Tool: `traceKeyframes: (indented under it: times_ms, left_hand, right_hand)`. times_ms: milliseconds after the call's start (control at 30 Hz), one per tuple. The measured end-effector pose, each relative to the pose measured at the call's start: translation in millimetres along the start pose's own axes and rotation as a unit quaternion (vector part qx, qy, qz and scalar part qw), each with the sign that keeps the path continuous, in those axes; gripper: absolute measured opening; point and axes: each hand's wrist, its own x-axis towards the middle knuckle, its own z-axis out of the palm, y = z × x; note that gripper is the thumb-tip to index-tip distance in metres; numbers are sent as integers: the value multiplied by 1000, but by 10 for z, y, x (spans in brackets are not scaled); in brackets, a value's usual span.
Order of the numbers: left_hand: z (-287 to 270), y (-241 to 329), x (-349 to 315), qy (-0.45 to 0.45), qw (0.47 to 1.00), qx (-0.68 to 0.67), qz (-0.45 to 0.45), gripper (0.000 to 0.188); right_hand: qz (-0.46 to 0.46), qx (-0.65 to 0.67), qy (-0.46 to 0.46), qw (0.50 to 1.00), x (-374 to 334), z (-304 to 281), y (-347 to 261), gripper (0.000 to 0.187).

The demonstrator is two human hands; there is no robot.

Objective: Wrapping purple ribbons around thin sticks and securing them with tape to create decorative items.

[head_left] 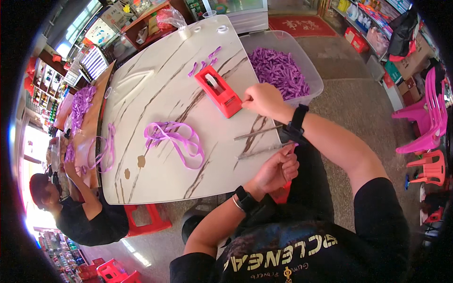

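My right hand (265,100) is pinched closed at the near end of a red tape dispenser (229,104) on the table; whatever lies between its fingertips is too small to make out. Lower down, at the table's right edge, my left hand (278,170) is curled closed. A bit of purple ribbon (295,145) shows at its fingertips. Between the hands, a thin grey metal bar (257,133) juts over the tabletop. Left of them lies a loose, looped bundle of purple ribbon (175,137). Several short purple ribbon pieces (204,64) rest beyond the dispenser.
The marble-patterned table (155,174) has tape rolls (222,29) at its far end. A clear plastic bin (315,86) full of purple pieces stands at its right side. Another person (80,207) works at the left beside more purple ribbon (81,106). Pink chairs (432,118) stand far right.
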Motion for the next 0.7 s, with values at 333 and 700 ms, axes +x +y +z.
traceKeyframes:
  times_ms: [333, 700]
  left_hand:
    - [-24, 22, -28, -26, 1000, 9, 1, 10]
    - [-19, 10, -23, -22, 999, 27, 7, 35]
  right_hand:
    - [72, 125, -359, 922, -448, -939, 346, 28]
    - [-4, -5, -392, 920, -617, -845, 362, 26]
